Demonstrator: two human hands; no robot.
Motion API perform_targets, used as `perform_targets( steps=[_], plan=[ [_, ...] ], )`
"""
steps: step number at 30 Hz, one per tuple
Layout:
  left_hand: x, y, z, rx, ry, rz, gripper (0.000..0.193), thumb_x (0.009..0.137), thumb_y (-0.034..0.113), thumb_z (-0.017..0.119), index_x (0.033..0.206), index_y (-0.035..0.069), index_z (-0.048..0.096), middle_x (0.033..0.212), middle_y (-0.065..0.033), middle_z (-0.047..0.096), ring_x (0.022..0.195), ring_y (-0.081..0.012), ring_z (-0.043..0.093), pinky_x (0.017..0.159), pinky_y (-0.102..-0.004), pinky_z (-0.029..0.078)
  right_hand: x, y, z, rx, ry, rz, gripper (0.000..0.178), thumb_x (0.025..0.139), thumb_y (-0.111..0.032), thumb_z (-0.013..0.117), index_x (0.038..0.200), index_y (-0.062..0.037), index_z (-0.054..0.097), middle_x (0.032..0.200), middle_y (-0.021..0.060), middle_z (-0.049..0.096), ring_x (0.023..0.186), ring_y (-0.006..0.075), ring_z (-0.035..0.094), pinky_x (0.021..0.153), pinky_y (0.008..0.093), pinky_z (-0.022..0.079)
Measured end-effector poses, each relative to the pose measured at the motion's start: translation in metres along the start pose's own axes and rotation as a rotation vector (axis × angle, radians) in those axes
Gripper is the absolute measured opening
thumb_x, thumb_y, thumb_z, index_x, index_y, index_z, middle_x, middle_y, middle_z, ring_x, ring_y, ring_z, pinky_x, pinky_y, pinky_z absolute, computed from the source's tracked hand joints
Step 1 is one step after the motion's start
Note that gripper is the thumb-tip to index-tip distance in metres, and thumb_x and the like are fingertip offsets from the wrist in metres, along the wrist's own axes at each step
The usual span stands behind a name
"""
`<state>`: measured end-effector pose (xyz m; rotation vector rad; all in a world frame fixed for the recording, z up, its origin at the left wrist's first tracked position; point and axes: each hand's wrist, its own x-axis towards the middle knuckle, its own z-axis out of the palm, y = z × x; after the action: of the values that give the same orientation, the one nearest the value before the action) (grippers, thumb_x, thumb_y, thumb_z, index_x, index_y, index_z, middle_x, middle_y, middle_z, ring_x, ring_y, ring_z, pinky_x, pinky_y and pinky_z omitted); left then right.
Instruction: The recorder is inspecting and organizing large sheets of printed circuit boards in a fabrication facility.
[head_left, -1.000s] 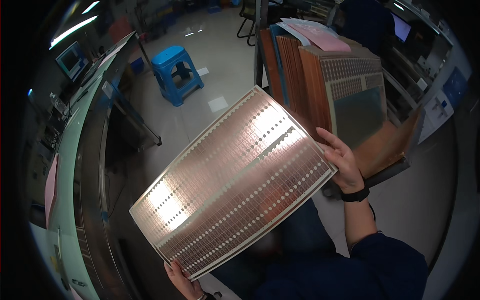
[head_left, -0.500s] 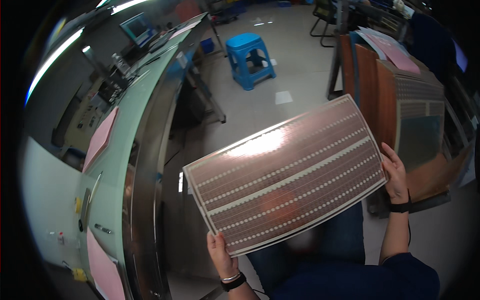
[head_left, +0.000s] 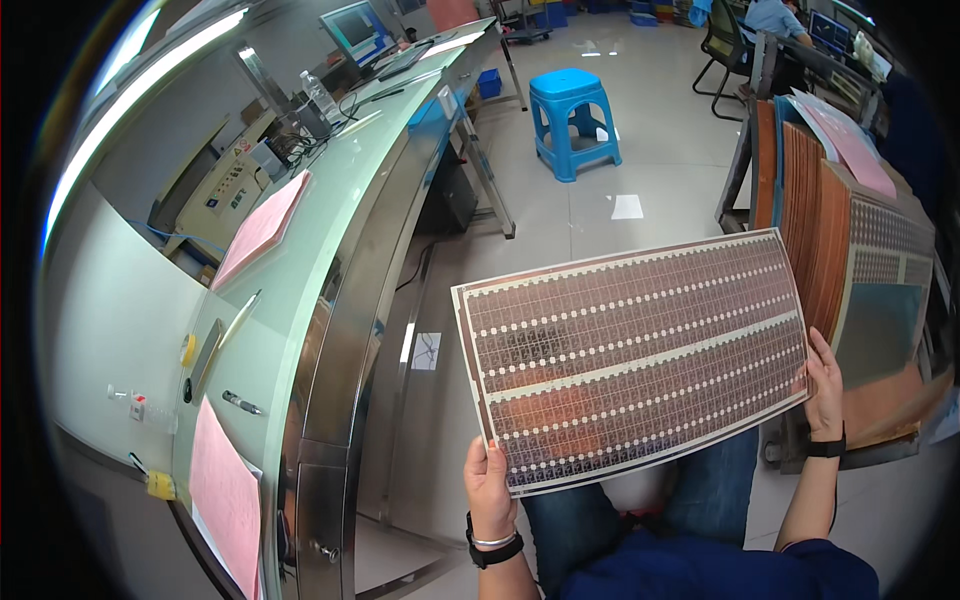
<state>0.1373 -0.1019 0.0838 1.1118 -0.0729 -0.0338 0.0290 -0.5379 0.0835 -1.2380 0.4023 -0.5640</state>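
A wide copper-coloured circuit board panel [head_left: 640, 350] with pale dotted rows is held up over my lap, slightly tilted, its right end higher. My left hand [head_left: 490, 490] grips its lower left corner, the thumb on the face and the other fingers partly hidden. At the right edge, near the lower corner, my right hand [head_left: 824, 385] is closed on the panel. Both hands are clear of the table and the rack.
To the left runs a green-topped table [head_left: 330, 190] bearing pink sheets [head_left: 225, 490], a pen [head_left: 241, 403] and a monitor [head_left: 358, 35]. A blue stool [head_left: 572, 120] stands ahead. Many upright panels [head_left: 815, 200] fill a rack at right; a person [head_left: 775, 22] sits beyond.
My view has turned, so table and stool sit further right in the picture. The panel has tipped, losing its bright glare and showing its pattern. Both hands keep their hold.
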Motion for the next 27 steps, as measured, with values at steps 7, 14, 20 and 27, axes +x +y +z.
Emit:
perform_targets(
  steps=[7,14,20,27],
  plan=[
    [0.015,0.001,-0.014,0.053,0.063,-0.126,0.025,0.095,0.021,0.043,0.101,-0.002,0.053,0.086,-0.0046,0.060,0.073,-0.0081,0.056,0.066,-0.0232,0.047,-0.009,0.005,-0.028,0.159,-0.252,0.267,0.042,0.087,-0.022,0.054,0.118,0.0047,0.047,0.109,0.0115,0.059,0.097,0.0177,0.058,0.086,0.0319,0.047],
    [0.033,-0.004,-0.014,-0.050,0.126,-0.142,0.045,0.096,0.027,0.037,0.132,-0.001,0.033,0.116,-0.0216,0.052,0.093,-0.0227,0.060,0.073,-0.0283,0.054,-0.009,0.009,-0.056,0.339,-0.258,0.017,0.035,0.091,-0.020,0.048,0.116,0.0052,0.048,0.103,0.0103,0.060,0.090,0.0194,0.061,0.082,0.0339,0.049],
    [0.035,-0.036,-0.034,0.315,0.251,-0.080,0.035,0.093,0.017,0.046,0.125,0.002,0.043,0.121,-0.0124,0.049,0.105,-0.0176,0.050,0.087,-0.0297,0.042,-0.007,-0.042,-0.024,0.519,0.265,-0.418,0.033,0.092,-0.013,0.046,0.120,0.0031,0.043,0.115,0.0094,0.053,0.105,0.0177,0.053,0.086,0.0336,0.047],
    [0.028,-0.067,-0.053,0.448,0.302,-0.269,0.057,0.084,0.005,0.058,0.133,0.003,0.030,0.087,-0.0033,0.049,0.077,-0.0103,0.052,0.068,-0.0228,0.044,0.008,-0.021,-0.036,0.111,0.862,-0.637,0.033,0.091,-0.008,0.046,0.118,0.0111,0.042,0.121,0.0165,0.045,0.104,0.0254,0.052,0.093,0.0430,0.046]
  ],
)
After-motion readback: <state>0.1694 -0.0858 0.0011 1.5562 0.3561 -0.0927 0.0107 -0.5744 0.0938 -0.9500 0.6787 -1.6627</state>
